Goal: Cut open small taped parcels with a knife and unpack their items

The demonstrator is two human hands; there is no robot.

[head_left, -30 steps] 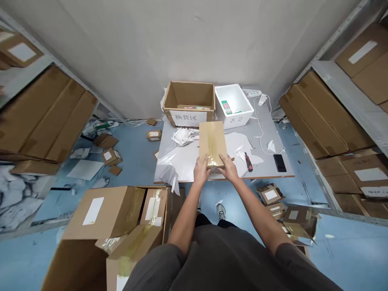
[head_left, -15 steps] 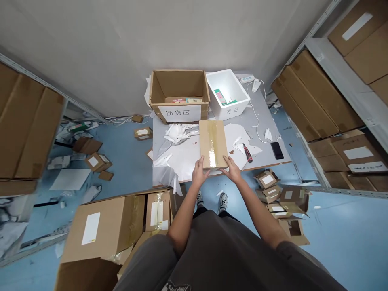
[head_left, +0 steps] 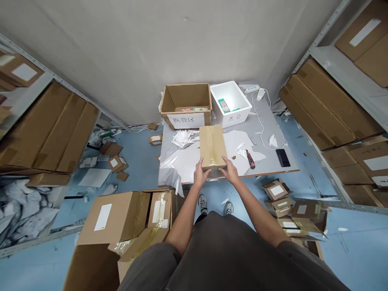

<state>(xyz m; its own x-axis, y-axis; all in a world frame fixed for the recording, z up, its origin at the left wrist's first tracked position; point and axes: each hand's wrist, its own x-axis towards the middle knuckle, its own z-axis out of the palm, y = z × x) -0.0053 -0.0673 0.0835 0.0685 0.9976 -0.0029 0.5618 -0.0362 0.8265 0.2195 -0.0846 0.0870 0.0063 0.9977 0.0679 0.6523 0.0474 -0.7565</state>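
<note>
A taped cardboard box [head_left: 211, 143] is held between my two hands at the front of the grey table [head_left: 263, 121]. My left hand [head_left: 200, 174] grips its near left corner, and my right hand [head_left: 229, 171] grips the near right corner. Clear tape runs down the middle of the box top and over its near side. Right of the box lies a red and black utility knife [head_left: 250, 159] beside scraps of white paper [head_left: 241, 150]. Crumpled white paper [head_left: 183, 138] sits to the left. Whether the box rests on the table or is slightly lifted, I cannot tell.
Behind stand an open carton [head_left: 185, 107] with a white label and a white foam box [head_left: 232, 105] holding green packages. A phone [head_left: 283, 157] lies near the right edge. Larger cartons [head_left: 113, 216] stand at my left; small opened boxes [head_left: 276, 190] are on the floor at right.
The view has shifted, showing more of the left shelf, and the table sits slightly lower in view. Both hands keep their grip on the box, its near end tipped slightly more into view.
</note>
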